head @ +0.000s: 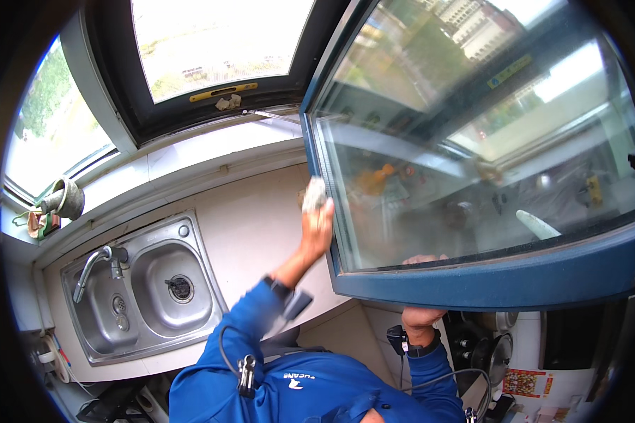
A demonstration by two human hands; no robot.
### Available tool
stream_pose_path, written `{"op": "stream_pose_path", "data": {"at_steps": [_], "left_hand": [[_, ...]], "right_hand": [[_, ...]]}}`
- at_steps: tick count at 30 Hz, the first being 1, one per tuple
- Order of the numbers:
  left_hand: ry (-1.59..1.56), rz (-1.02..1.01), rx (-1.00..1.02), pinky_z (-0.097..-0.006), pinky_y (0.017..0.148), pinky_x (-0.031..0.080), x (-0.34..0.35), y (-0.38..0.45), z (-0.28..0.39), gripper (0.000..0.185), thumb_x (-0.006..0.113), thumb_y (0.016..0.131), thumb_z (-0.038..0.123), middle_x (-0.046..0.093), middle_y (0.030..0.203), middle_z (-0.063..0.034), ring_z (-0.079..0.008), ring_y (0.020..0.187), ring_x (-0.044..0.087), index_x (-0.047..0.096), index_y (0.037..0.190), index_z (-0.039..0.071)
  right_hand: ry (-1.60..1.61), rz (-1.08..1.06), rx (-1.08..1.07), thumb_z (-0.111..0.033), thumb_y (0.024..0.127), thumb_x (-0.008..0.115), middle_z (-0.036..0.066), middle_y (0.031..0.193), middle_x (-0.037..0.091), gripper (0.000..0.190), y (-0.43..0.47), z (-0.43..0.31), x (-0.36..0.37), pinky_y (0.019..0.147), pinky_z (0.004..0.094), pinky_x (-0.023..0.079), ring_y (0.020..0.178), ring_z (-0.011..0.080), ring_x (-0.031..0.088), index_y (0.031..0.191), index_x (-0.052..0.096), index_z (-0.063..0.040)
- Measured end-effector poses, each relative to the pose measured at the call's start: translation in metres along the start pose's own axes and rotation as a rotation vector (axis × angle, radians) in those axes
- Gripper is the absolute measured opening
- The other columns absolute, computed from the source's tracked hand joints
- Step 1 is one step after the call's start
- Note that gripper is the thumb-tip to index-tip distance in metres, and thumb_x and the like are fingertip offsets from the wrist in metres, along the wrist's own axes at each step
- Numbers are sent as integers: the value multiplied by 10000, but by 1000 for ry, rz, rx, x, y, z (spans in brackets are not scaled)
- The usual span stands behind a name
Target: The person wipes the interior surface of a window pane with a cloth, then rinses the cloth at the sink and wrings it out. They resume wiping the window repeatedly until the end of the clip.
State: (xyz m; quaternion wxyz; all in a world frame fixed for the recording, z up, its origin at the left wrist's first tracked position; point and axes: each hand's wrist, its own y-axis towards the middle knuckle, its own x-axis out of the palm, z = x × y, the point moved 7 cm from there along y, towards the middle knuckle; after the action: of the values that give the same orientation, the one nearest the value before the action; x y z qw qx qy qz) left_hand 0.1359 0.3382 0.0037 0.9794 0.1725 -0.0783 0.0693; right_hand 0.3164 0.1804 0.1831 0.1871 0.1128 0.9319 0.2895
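Observation:
A crumpled pale cloth or paper wad (313, 196) is in my left hand (316, 228), slightly blurred. That hand lies along the left edge of an open window sash (487, 288) with a blue frame and a large glass pane (402, 227). At the sash's near rail is my right hand (423, 316), gripping it from the far side; the rail hides the middle of the hand, while its fingers show through the glass. Dark bands and small devices sit on both wrists. The pane carries blurred reflections of the room and the outdoors.
A double-bowl steel sink (166, 280) with a faucet (101, 259) is set in the pale countertop (248, 222). On the sill stands a stone mortar (73, 200). A yellow spirit level (222, 92) and a crumpled wad (228, 102) lie by the dark window frame. Cookware (500, 354) is at right.

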Motion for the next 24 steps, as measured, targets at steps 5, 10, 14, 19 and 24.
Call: {"op": "stream_pose_path", "data": {"at_steps": [5, 10, 14, 19, 24], "left_hand": [[-47, 135, -136, -370, 1216, 181, 1, -13, -11, 538, 486, 1027, 228, 400, 1537, -227, -326, 1478, 300, 405, 1463, -76], [-13, 243, -224, -428, 638, 430, -12, 96, -61, 502, 462, 1038, 377, 570, 646, -109, -223, 649, 545, 622, 778, -21], [120, 125, -374, -415, 743, 464, -12, 69, -65, 469, 461, 1035, 360, 629, 761, -157, -254, 748, 595, 643, 823, -17], [98, 82, -153, -394, 1161, 268, 0, -55, 2, 507, 501, 998, 242, 508, 1380, -277, -397, 1324, 433, 455, 1399, -64], [-268, -108, -548, -353, 1104, 357, -13, -119, 34, 483, 529, 1002, 251, 571, 1351, -161, -292, 1282, 510, 504, 1390, -36]], "right_hand": [[71, 18, 19, -665, 961, 300, 183, 1069, 587, 812, 1, -3, 3, 841, 469, 508, 928, 310, 559, 1407, 357, 11], [81, -51, 49, -685, 958, 283, 171, 1037, 576, 812, 7, 1, 3, 835, 469, 498, 893, 296, 540, 1380, 359, 4], [24, -39, -2, -672, 957, 295, 163, 1021, 582, 796, 9, -7, 5, 832, 452, 503, 886, 295, 555, 1356, 386, 10], [5, 30, 63, -619, 965, 304, 192, 1066, 611, 745, 5, -1, 0, 860, 431, 511, 929, 293, 600, 1291, 430, 38], [-167, 137, 0, -522, 982, 329, 222, 1040, 644, 666, -11, 12, -17, 879, 401, 507, 935, 304, 638, 1270, 527, 45]]}}
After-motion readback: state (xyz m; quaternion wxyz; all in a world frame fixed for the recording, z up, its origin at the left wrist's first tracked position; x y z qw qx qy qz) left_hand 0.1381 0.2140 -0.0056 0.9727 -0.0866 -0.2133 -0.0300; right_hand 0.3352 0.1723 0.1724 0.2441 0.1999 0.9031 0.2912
